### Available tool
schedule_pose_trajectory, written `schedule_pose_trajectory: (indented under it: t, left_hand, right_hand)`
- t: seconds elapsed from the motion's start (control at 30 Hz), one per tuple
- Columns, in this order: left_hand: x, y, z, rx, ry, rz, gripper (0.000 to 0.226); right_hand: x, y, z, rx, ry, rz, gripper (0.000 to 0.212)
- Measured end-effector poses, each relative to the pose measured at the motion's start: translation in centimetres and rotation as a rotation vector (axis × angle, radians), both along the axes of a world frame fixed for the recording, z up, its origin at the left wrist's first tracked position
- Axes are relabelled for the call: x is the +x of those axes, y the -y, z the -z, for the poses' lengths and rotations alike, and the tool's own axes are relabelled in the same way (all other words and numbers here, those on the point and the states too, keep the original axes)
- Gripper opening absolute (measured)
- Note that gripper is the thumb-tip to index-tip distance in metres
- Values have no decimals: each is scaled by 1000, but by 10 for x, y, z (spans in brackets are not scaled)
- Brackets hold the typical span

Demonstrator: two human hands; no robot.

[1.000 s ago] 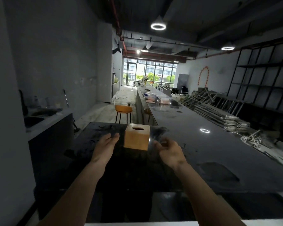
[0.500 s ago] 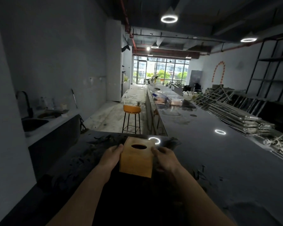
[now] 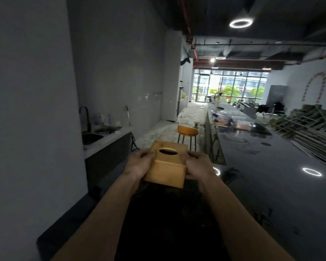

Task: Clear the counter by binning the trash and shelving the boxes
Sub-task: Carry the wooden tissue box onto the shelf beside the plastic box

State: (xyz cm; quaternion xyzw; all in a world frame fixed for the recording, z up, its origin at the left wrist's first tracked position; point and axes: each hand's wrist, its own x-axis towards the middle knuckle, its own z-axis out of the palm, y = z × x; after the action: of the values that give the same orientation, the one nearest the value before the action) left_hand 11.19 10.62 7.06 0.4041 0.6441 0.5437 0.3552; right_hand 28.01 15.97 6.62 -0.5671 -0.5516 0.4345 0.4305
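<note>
A wooden tissue box [image 3: 167, 171] with an oval slot in its top is held in front of me, lifted above the near end of the dark glossy counter [image 3: 275, 185]. My left hand [image 3: 139, 164] grips its left side and my right hand [image 3: 197, 166] grips its right side. The box tilts slightly toward me. Its underside is hidden.
An orange stool [image 3: 187, 131] stands in the aisle left of the counter. A sink with a black tap [image 3: 87, 119] sits on a low unit at the left wall. Boxes and packets [image 3: 231, 122] lie far along the counter. Stacked metal frames [image 3: 312, 129] lie at the right.
Both hands closed on the box and lifted it off the counter. My view has swung to the left, toward the wall and sink.
</note>
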Motion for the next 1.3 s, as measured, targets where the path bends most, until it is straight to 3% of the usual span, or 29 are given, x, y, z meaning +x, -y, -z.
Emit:
schedule_pose_trajectory:
  t: [0.1,0.3,0.37,0.47,0.57,0.8,1.0,1.1,1.23,1.3]
  left_hand:
    - [-25,33,-8,44,-6,-72,11]
    - [-100,122,-6,99,28,-263,33]
    - [-132,162,-3,115,52,-343,33]
    - [-189,236,0,138,50,-473,32]
    - [-245,325,5,160,41,-613,30]
    - [-345,554,19,166,24,-945,21]
    - [-377,732,39,141,29,-1199,23]
    - [-384,797,48,124,23,-1303,31]
    - [-398,857,63,107,12,-1397,31]
    - [-408,878,70,95,7,-1428,31]
  right_hand:
    - [-29,23,-13,21,-20,-75,31]
    - [-119,84,-22,36,17,-254,23]
    - [-158,113,-22,48,27,-320,22]
    - [-226,171,-22,59,25,-455,3]
    - [-299,242,-19,68,15,-604,2]
    - [-453,438,2,40,-22,-958,28]
    - [-528,606,20,44,0,-1254,20]
    - [-556,671,33,66,13,-1374,20]
    - [-588,733,48,56,5,-1465,40]
    - [-601,754,54,54,10,-1503,36]
